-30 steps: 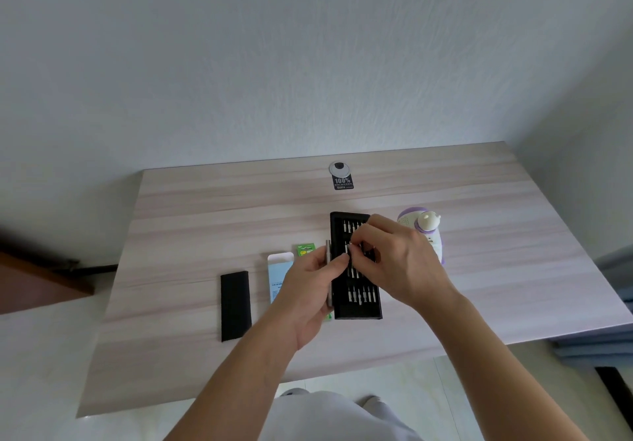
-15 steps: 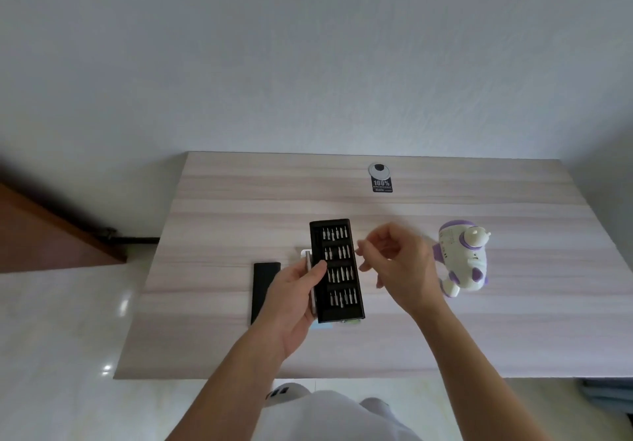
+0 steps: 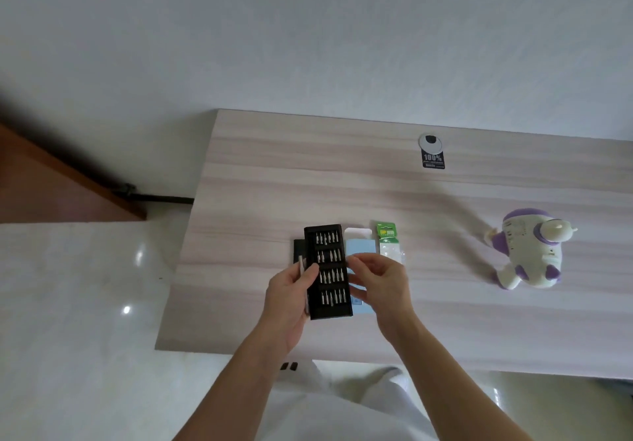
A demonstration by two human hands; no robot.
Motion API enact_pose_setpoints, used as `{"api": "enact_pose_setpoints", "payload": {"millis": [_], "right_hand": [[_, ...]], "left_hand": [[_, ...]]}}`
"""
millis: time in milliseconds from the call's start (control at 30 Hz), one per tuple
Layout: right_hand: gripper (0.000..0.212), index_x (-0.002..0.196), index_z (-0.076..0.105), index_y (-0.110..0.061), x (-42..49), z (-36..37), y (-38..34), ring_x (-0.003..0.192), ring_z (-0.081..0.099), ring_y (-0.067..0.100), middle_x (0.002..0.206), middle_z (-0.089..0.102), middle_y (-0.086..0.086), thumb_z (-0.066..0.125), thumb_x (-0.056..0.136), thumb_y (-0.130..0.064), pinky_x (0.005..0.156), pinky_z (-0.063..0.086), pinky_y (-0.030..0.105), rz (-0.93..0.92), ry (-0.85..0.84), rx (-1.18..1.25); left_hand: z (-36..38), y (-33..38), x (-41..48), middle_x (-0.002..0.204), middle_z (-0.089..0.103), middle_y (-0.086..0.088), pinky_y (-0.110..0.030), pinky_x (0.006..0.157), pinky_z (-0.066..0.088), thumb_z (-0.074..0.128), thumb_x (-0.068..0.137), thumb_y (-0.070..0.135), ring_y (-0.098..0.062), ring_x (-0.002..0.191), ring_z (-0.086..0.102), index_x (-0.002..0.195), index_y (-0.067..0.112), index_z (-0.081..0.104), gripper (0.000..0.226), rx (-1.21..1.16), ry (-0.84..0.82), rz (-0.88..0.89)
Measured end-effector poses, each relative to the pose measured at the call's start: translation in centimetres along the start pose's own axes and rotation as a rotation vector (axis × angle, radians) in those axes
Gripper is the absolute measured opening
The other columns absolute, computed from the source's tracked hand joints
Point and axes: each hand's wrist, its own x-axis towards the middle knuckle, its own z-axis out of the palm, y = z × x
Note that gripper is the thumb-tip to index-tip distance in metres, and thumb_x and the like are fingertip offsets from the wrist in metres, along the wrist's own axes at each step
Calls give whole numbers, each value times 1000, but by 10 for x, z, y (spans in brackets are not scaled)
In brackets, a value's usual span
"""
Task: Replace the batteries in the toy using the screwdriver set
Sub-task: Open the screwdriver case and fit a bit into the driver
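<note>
Currently, bit selection: my left hand (image 3: 291,298) grips the bit tray (image 3: 329,271) with the driver handle (image 3: 302,266) alongside, my right hand (image 3: 385,284) curls just beside it, perhaps pinching a bit, I cannot tell; next, I judge, seat a bit, then fetch the toy (image 3: 529,252), well apart rightward.

Setting: plain indoor room, home or small office; cannot tell which.

Evidence:
- Pale wood-grain laminate table (image 3: 308,173), far edge against bare white wall (image 3: 308,29).
- Round cable grommet (image 3: 430,142) near table's far edge, desk fashion; black "100%" sticker (image 3: 433,160) touching its near side.
- Glossy white floor (image 3: 85,303) left of table, bright glints on it.
- Brown wooden panel (image 3: 51,187) at far left, along wall base.
- Small household goods on table: white-and-purple toy (image 3: 527,252), bit case (image 3: 329,269), green battery pack (image 3: 387,238).
</note>
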Motion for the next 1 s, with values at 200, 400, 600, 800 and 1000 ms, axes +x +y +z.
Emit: {"api": "enact_pose_setpoints", "payload": {"millis": [200,400,600,800,1000], "right_hand": [[5,91,74,-4,20,33,35,72,76,25,82,77,13,74,88,-7,63,61,30,64,106,-54],[3,87,77,-13,46,46,72,78,76,28,80,77,7,78,85,-14,71,63,39,52,215,-139],[3,84,79,-23,58,56,90,76,74,16,77,76,-5,78,83,-27,76,62,42,23,334,-283],[2,84,77,-25,62,56,90,76,73,16,78,75,-4,76,86,-25,71,61,36,-8,327,-342],[3,86,79,-24,60,50,84,75,72,11,76,74,-8,76,86,-26,71,59,31,-9,320,-346]], "left_hand": [[-30,-18,33,96,76,-12,-38,62,59,53,103,12,-25,85,74,107,8,71,19,136,71,15],[-48,-41,72,79,73,-12,-41,71,58,65,96,19,-28,73,67,80,4,69,22,377,242,118],[-51,-52,88,60,57,-14,-29,55,36,66,95,27,-18,57,44,63,3,53,42,649,320,239],[-55,-59,96,61,48,3,-22,53,29,66,95,25,-13,57,40,58,20,42,44,753,314,290],[-61,-53,103,65,58,-13,-39,62,46,66,95,26,-31,70,65,59,13,49,41,842,209,300]]}}
